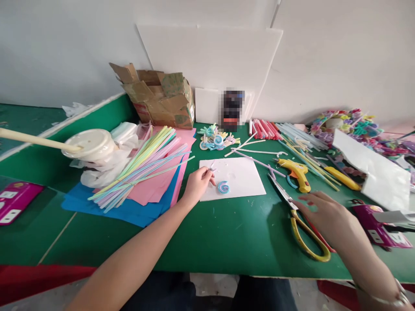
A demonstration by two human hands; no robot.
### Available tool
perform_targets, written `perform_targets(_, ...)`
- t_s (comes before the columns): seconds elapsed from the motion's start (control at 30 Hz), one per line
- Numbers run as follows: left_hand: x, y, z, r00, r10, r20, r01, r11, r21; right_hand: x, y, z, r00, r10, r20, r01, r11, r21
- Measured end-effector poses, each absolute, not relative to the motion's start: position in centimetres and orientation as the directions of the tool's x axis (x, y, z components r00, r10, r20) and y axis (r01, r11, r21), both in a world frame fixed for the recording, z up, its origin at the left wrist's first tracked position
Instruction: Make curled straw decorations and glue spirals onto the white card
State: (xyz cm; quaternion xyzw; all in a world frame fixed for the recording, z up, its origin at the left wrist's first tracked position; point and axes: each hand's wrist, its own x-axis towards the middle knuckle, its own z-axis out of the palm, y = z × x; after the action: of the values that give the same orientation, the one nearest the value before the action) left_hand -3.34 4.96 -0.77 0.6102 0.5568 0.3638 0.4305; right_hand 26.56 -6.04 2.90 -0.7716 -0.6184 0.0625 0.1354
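Observation:
My left hand (198,185) is closed in a pinch on a small lilac piece (212,166) at the left edge of a white board (248,172). Just right of its fingertips, a blue and lilac spiral (223,187) lies on the board. Over on the right, my right hand (324,214) is above a pair of scissors (311,237) with yellow and red handles. Motion blurs its fingers, so I cannot tell whether they touch the scissors. A yellow glue gun (300,175) lies just beyond them.
Pastel sticks (142,168) lie on pink and blue sheets at left, near a lidded tub (89,144). Finished curled pieces (214,138) and red-pink sticks (264,129) are at the back, beside a cardboard box (165,99). A yellow cutter (343,178) and purple device (381,224) lie right.

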Motion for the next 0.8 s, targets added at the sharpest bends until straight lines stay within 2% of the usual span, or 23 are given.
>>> perform_targets(0.07, -3.4, 5.1, -0.8, 0.128, 0.991, -0.03, 0.378, -0.021, 0.926, 25.5, -3.0, 3.3, 0.091, 0.991, 0.094, 0.98, -0.072, -0.184)
perform_targets(0.17, -3.4, 5.4, -0.9, 0.142, 0.99, -0.024, 0.384, -0.033, 0.923, 24.4, 2.0, 3.0, -0.076, 0.996, 0.05, 0.991, 0.081, -0.111)
perform_targets(0.3, -3.4, 5.6, -1.0, 0.152, 0.988, -0.038, 0.382, -0.023, 0.924, 24.0, 7.5, 2.5, -0.089, 0.996, -0.02, 0.996, 0.089, -0.014)
perform_targets(0.37, -3.4, 5.6, -1.0, 0.159, 0.987, -0.038, 0.371, -0.024, 0.928, 24.1, 9.7, 2.6, -0.052, 0.993, -0.107, 0.998, 0.054, 0.019)
perform_targets(0.43, -3.4, 5.6, -1.0, 0.163, 0.986, -0.039, 0.362, -0.023, 0.932, 24.3, 11.4, 2.9, -0.092, 0.97, -0.226, 0.995, 0.099, 0.016)
perform_targets(0.5, -3.5, 5.6, -1.0, 0.162, 0.986, -0.039, 0.362, -0.023, 0.932, 24.5, 12.6, 3.2, -0.13, 0.96, -0.249, 0.991, 0.135, 0.001)
perform_targets(0.67, -3.6, 5.6, -1.1, 0.165, 0.985, -0.046, 0.357, -0.016, 0.934, 24.8, 13.5, 3.1, -0.146, 0.971, -0.19, 0.989, 0.146, -0.013)
perform_targets(0.8, -3.5, 5.7, -1.1, 0.159, 0.986, -0.046, 0.367, -0.016, 0.93, 24.8, 13.1, 3.2, -0.092, 0.991, -0.102, 0.995, 0.088, -0.036)
